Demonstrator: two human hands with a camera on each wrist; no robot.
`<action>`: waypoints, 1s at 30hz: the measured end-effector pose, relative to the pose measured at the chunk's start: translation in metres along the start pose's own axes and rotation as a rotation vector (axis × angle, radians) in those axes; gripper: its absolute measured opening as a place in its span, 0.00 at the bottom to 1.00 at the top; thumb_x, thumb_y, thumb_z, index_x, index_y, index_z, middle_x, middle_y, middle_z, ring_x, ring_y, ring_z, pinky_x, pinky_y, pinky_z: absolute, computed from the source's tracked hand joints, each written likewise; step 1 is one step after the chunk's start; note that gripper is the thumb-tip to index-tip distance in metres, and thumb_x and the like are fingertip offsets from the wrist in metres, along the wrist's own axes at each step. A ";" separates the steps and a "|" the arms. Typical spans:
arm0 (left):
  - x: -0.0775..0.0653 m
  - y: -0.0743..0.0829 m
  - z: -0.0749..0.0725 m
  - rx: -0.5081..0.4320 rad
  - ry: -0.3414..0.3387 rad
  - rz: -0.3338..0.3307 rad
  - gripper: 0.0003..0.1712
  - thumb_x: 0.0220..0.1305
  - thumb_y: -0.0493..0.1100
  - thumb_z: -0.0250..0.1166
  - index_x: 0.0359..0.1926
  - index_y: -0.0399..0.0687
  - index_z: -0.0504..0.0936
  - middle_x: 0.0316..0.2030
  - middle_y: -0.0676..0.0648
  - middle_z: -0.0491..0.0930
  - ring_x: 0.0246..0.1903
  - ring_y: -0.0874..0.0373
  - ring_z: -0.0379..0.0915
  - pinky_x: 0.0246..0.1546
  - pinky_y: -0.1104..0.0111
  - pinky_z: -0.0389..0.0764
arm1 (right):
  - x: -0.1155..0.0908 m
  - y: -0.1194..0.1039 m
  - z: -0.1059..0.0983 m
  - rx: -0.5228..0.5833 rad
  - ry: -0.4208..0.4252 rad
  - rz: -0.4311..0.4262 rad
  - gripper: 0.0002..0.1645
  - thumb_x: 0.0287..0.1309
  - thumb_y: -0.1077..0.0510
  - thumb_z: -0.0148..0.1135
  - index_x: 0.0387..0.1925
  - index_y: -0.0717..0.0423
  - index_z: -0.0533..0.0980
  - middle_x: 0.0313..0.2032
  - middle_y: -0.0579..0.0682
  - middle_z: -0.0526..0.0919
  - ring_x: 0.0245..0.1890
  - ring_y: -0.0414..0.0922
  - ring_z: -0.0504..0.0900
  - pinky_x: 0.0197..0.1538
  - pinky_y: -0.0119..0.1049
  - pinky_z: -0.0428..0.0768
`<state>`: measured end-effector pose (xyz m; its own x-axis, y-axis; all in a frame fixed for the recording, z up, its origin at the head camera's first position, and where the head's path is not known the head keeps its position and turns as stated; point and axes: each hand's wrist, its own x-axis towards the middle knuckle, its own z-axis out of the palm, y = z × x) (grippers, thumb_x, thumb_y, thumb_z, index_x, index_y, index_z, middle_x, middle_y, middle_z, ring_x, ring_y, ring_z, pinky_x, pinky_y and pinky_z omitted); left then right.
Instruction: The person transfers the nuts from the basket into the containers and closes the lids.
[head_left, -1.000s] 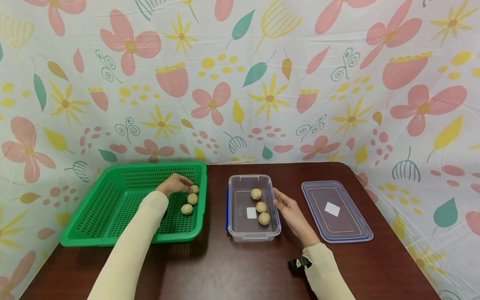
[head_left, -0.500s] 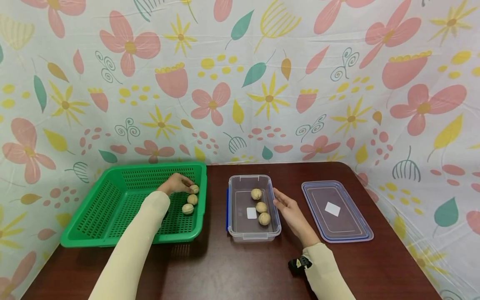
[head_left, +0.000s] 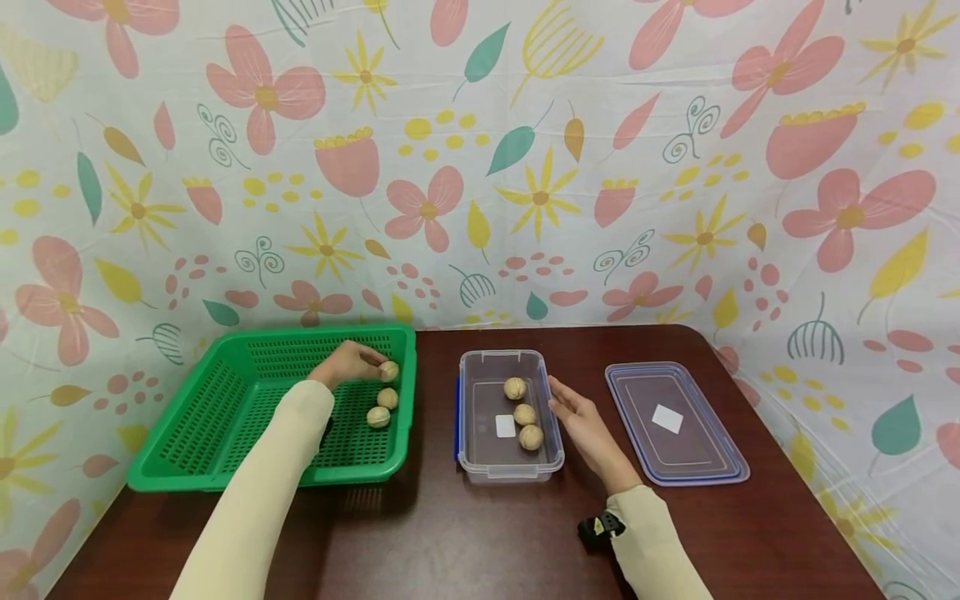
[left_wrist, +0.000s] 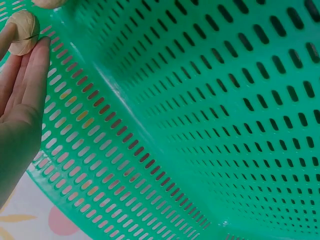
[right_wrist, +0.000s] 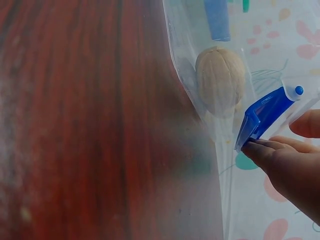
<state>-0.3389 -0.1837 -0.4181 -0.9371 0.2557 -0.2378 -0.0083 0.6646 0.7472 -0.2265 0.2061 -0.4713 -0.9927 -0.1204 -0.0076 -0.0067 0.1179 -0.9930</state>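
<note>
Walnut [head_left: 389, 371]: left hand [head_left: 347, 364] is pinching it between fingers and thumb inside the green basket [head_left: 352, 477], apparently for secure hold. Uncovered clear container [head_left: 480, 400], holding three walnuts [head_left: 525, 414]: right hand [head_left: 585, 425] is touching its blue clip [right_wrist: 265, 117], fingers extended, presumably steadying it.

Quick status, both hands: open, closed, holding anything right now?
Left hand: closed on a walnut in the green basket.
Right hand: open, holding nothing, touching the blue latch on the clear box.
</note>
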 end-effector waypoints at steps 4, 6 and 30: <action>-0.002 0.001 -0.003 -0.037 -0.002 -0.018 0.22 0.62 0.43 0.67 0.56 0.41 0.81 0.56 0.38 0.77 0.57 0.41 0.70 0.58 0.49 0.72 | 0.000 0.001 0.000 -0.002 0.001 0.000 0.31 0.73 0.64 0.43 0.73 0.66 0.51 0.72 0.62 0.52 0.73 0.54 0.50 0.72 0.50 0.51; -0.003 0.001 -0.005 -0.059 -0.002 -0.022 0.22 0.63 0.44 0.67 0.56 0.41 0.81 0.56 0.39 0.77 0.58 0.41 0.69 0.58 0.48 0.71 | 0.001 0.001 0.000 -0.004 0.001 0.000 0.31 0.73 0.64 0.43 0.73 0.66 0.51 0.72 0.62 0.52 0.73 0.54 0.50 0.72 0.50 0.51; -0.022 0.027 -0.014 -0.230 0.001 0.043 0.24 0.64 0.43 0.66 0.61 0.44 0.77 0.57 0.41 0.76 0.61 0.44 0.67 0.62 0.50 0.67 | 0.002 0.002 -0.001 -0.007 0.002 0.001 0.31 0.73 0.65 0.42 0.73 0.65 0.51 0.72 0.63 0.52 0.73 0.54 0.50 0.72 0.50 0.51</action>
<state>-0.3236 -0.1808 -0.3837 -0.9388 0.2794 -0.2016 -0.0472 0.4753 0.8786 -0.2288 0.2072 -0.4737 -0.9930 -0.1180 -0.0084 -0.0064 0.1245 -0.9922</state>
